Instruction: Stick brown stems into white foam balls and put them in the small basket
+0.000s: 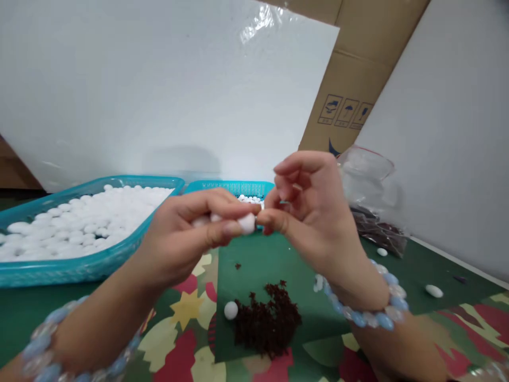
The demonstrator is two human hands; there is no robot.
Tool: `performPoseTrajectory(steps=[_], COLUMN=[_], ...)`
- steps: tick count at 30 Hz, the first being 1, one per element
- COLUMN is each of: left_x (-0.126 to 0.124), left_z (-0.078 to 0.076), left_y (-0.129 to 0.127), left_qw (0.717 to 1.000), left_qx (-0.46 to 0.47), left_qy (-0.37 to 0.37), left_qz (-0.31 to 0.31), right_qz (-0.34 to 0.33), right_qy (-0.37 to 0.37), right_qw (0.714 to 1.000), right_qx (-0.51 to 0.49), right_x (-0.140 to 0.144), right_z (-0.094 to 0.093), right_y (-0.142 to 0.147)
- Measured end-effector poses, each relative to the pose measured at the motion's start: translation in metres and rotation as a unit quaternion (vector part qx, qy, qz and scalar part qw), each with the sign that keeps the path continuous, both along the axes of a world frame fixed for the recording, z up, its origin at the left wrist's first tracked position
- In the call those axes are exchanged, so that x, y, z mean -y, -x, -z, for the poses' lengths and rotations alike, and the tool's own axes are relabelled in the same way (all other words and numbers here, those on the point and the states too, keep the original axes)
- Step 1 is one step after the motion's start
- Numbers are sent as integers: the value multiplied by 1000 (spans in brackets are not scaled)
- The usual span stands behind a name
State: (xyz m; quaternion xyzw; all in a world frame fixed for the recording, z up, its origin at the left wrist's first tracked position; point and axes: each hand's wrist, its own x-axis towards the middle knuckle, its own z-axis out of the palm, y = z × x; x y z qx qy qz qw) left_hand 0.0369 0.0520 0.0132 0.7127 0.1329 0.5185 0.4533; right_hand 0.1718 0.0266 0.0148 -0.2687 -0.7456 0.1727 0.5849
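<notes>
A white board (159, 85) stands across the far side of the scene, with a cardboard box (358, 79) leaning behind it at the far right. On the left sits a large teal plastic basket (59, 265) filled with white oval beads (79, 223); a second, smaller teal basket (234, 187) shows just beyond the hands, also holding some white pieces. The table is covered by a green cloth (262, 260) laid over a patterned cloth with red, yellow and pale shapes. At the right, a clear plastic bag (369, 196) with dark material inside lies near the wall. Both forearms come in from the near edge and rise toward the middle, each wrist ringed by a bracelet of blue and clear beads (374, 313). The left hand (186, 233) is turned palm inward, fingers curled, pinching a white bead (247, 223) between thumb and forefinger. The right hand (314, 212) meets it from the right, wrist bent, its thumb and forefinger tips pressed together right at that bead, while the other fingers curl up above; what they pinch is too small to tell. The bead is held in the air between the two hands, above the green cloth. Below them lies a dark brown crumbly pile (266, 321), with a loose white bead (230, 310) just to its left and two more (433, 291) scattered well to the right.
</notes>
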Motion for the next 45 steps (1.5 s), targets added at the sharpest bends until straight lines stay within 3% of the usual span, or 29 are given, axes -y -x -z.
performPoseTrajectory(steps=[2,4,6,8,9,13,18,21,24,26,28,30,33,36,38,42,45], left_x=[-5,-11,-18,-25,-29,-41,-48,-49,-49,-47,-46,-43,-38,-32,-31,-34,-36], left_z=[-2,-3,-4,-3,-3,2,8,11,12,12,12,13,15,18,21,25,26], left_y=[2,6,10,16,18,24,19,16,13,11,7,3,-3,-7,-8,-6,-8], left_qw=[999,998,996,995,995,989,979,976,975,976,978,979,980,965,955,956,963], left_qx=[8,4,1,-2,1,22,36,15,-10,-21,-26,-28,-69,-139,-156,-139,-116], left_qy=[20,40,56,70,81,132,183,202,211,204,187,165,115,49,31,28,31], left_qz=[-29,-55,-70,-67,-64,-61,-79,-74,-70,-75,-92,-112,-146,-217,-251,-258,-243], right_qz=[12,-20,-89,-133,-141,-157,-187,-228,-268,-239,-184,-153,-150,-147,-143,-157,-151], right_qy=[40,89,94,68,57,49,87,204,336,318,263,227,222,251,297,381,387], right_qw=[999,988,931,870,858,859,842,863,893,917,935,942,945,937,913,855,847], right_qx=[-4,128,342,470,490,485,498,403,134,-40,-148,-194,-186,-192,-239,-314,-333], right_x=[-11,-22,-30,-33,-33,-29,-33,-41,-48,-51,-53,-53,-53,-51,-50,-47,-46], right_z=[3,9,19,31,36,48,42,36,33,31,30,31,37,42,42,35,30], right_y=[0,0,4,10,14,27,25,16,6,2,1,4,14,26,31,35,34])
